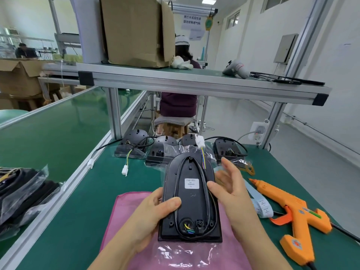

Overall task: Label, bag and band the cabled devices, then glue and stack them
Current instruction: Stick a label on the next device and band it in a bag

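Green matting (93,195) is covering the bench, and one pink cloth (124,207) is spread at its near middle. One black arch-shaped plastic device (191,203) is being held just above that cloth, its back turned up and one white printed label (191,183) showing on it. Its long axis is running from 6 to 12 o'clock, the rounded end pointing to 12 and the square base to 6. One black cable (212,207) is looped round the back, ending in a white connector (200,142) past the rounded end. Crumpled clear plastic (185,254) is lying at the base end.

The left hand (153,213) is gripping the device's 9 o'clock edge, its thumb pressed across the cable. The right hand (231,190) is held at 3 o'clock with fingers straight and spread, only the thumb tip touching the cable.

Four more black devices (161,151) are lined up at 12 o'clock. One orange glue gun (296,217) and one strip of white labels (261,206) are lying near at 3 o'clock, crowding that side. At 9 o'clock, bare matting is left open up to the aluminium rail (58,193) edging the bench.
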Available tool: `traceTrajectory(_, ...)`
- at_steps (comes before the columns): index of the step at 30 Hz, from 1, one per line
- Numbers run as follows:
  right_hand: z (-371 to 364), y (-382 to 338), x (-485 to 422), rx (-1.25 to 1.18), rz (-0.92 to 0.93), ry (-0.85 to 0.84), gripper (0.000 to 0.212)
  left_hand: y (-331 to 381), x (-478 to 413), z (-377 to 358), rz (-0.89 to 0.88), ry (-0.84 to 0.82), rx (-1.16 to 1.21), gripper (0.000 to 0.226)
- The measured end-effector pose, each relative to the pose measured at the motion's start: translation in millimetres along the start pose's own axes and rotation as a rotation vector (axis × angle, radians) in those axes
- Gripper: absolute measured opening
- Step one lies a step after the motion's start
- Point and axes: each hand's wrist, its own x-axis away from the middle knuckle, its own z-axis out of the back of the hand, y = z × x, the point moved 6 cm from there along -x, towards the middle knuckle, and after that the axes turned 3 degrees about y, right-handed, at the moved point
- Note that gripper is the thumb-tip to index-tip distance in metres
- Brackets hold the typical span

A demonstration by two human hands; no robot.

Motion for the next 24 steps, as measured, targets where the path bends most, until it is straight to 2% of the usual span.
traceTrajectory(2,-7,12,0,-0.250,-0.265,-0.152,0.061,-3,2,-1,-0.006,-0.012,0.005,0.066)
traceTrajectory(5,-17,21,7,-0.478,-0.487,-0.299,0.042,-9,5,-5,0.016,-0.037,0.022,0.068)
traceTrajectory(7,-18,27,11,-0.499,-0.539,-0.273,0.041,-15,6,-8,0.041,-0.065,0.017,0.068)
traceTrajectory(10,-19,36,15,-0.478,-0.546,-0.200,0.058,-17,11,-9,0.093,-0.125,-0.041,0.071)
traceTrajectory(13,-20,45,21,-0.440,-0.566,-0.160,0.063,-13,7,-3,0.081,-0.073,-0.210,0.105)
traceTrajectory(14,-21,47,23,-0.453,-0.580,-0.159,0.062,-3,4,-1,-0.002,-0.008,-0.339,0.109)
traceTrajectory(15,-22,48,25,-0.469,-0.586,-0.166,0.060,12,2,-4,-0.150,0.042,-0.499,0.101)
traceTrajectory(18,-31,47,30,-0.504,-0.547,-0.227,0.043,49,0,-36,-0.812,0.073,-1.153,0.061)
traceTrajectory(19,-34,48,32,-0.503,-0.539,-0.249,0.038,51,-2,-47,-0.945,0.048,-1.325,0.049)
traceTrajectory(20,-36,49,33,-0.488,-0.536,-0.260,0.038,50,-6,-56,-0.964,-0.001,-1.463,0.044)
traceTrajectory(22,-36,53,35,-0.438,-0.545,-0.253,0.044,49,-19,-61,-0.869,-0.072,-1.598,0.048)
traceTrajectory(24,-32,60,35,-0.411,-0.582,-0.219,0.042,49,-25,-61,-0.867,-0.062,-1.714,0.043)
